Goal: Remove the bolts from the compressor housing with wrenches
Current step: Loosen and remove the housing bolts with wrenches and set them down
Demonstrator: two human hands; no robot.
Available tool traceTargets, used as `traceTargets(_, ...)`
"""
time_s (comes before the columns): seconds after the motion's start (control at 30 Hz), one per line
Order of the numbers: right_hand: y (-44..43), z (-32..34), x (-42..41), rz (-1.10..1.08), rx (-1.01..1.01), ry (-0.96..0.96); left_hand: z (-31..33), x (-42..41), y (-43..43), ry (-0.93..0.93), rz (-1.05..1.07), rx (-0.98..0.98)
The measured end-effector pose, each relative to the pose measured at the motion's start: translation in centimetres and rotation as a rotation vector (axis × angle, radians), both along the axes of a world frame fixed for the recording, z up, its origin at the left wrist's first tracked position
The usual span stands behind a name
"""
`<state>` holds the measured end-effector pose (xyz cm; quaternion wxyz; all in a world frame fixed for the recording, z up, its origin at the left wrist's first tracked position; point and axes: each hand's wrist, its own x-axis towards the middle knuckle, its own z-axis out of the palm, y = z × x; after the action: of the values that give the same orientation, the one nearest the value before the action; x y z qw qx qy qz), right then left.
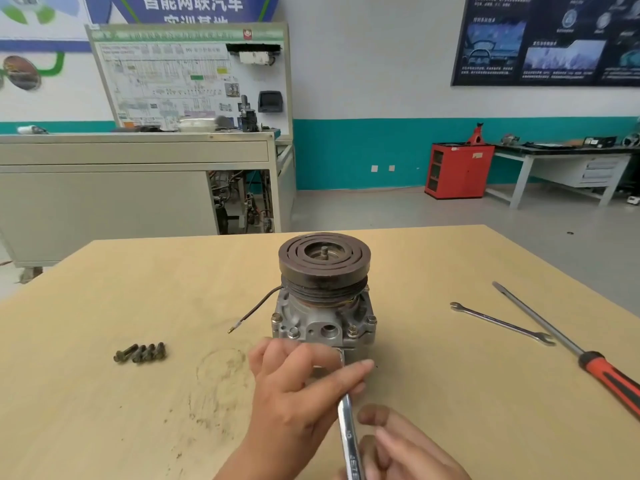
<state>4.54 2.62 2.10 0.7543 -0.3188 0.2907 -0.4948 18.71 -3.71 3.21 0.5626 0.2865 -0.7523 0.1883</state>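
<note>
Compressor (pixel 323 306) stood pulley-up around the middle of the table (pixel 104 410), with the wrench (pixel 348 434) running from the near edge up to its near face. Left hand (pixel 298 379) had its fingers curled over the wrench's head end, pinching it right against the housing. The head was hidden under them, so I couldn't tell if it was seated on a bolt. Right hand (pixel 408 452) was blurry but looked wrapped round the shaft lower down.

My two cents on the step: get the head fully square on the hex before pulling, because a half-on wrench rounds the corners fast. The compressor wasn't clamped and looked top-heavy with that pulley. I'd move the left hand up to brace the body and let the right do a short, steady pull rather than a yank.

Several bolts (pixel 352 330) weren't out yet along the near flange. Four loose bolts (pixel 140 353) lay in a row to the left, well apart from everything.

Only real nuisance looked like the wire (pixel 256 310) sticking out on the left, its tip resting on the table. It could snag if the body spun. Spare wrench (pixel 502 322) and screwdriver (pixel 568 341) lay off to the right, out of the swing.
</note>
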Motion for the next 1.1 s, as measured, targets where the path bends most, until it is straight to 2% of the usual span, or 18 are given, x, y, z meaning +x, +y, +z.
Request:
traceTargets(0.03,0.2,-0.4,0.2,-0.152,-0.002,0.009,0.4,-0.4,-0.2,0.019,0.011,-0.002)
traceTargets(0.1,0.6,-1.3,1.0,-0.444,-0.087,0.166,1.0,-1.2,-0.8,0.035,0.037,-0.01)
traceTargets(0.13,0.6,-1.2,1.2,-0.514,-0.107,0.243,1.1,-1.7,-1.0,0.038,0.051,-0.009)
traceTargets(0.17,0.6,-0.9,1.2,-0.493,-0.138,0.346,1.2,-2.0,-1.2,0.042,0.063,-0.006)
traceTargets(0.23,1.7,0.7,0.7,-0.217,-0.225,0.539,1.1,-2.5,-1.5,0.059,0.075,-0.004)
traceTargets(0.27,2.0,1.3,0.2,-0.144,-0.181,0.543,0.9,-2.6,-1.6,0.071,0.082,-0.001)
traceTargets(0.3,2.2,1.6,0.6,-0.149,-0.103,0.608,0.8,-2.6,-1.7,0.082,0.094,0.002)
traceTargets(0.33,2.5,2.2,1.3,-0.2,-0.123,0.683,0.6,-2.6,-1.8,0.092,0.105,0.001)
traceTargets(0.37,2.4,2.3,1.7,-0.238,-0.324,0.746,0.4,-2.5,-2.0,0.101,0.108,-0.002)
traceTargets(0.4,2.1,1.8,1.1,-0.268,-0.622,0.879,0.1,-2.4,-2.1,0.106,0.103,-0.005)
traceTargets(0.43,1.4,1.5,1.4,-0.343,-0.702,1.036,-0.2,-2.1,-2.3,0.107,0.095,-0.007)
traceTargets(0.47,1.4,1.3,1.8,-0.544,-0.749,1.099,-0.5,-1.7,-2.4,0.11,0.084,-0.008)
traceTargets(0.5,1.8,0.9,1.9,-0.589,-0.76,1.01,-0.9,-1.2,-2.6,0.118,0.066,-0.008)
traceTargets(0.6,1.5,1.2,2.4,-0.547,-0.571,0.656,-2.0,0.2,-3.0,0.203,-0.031,0.022)
traceTargets(0.7,1.4,1.3,2.0,-0.597,-0.531,0.538,-2.3,0.4,-3.3,0.255,-0.016,0.103)
traceTargets(0.83,0.4,1.4,0.8,-0.397,-0.476,0.608,-2.4,-1.1,-2.9,0.227,0.014,0.211)
traceTargets(0.93,0.8,1.4,0.5,-0.49,-0.641,0.77,-2.5,-1.6,-2.6,0.176,0.017,0.222)
traceTargets(1.1,0.8,3.4,-1.2,-0.412,-0.484,0.494,-2.7,-1.8,-2.4,0.122,0.123,0.233)
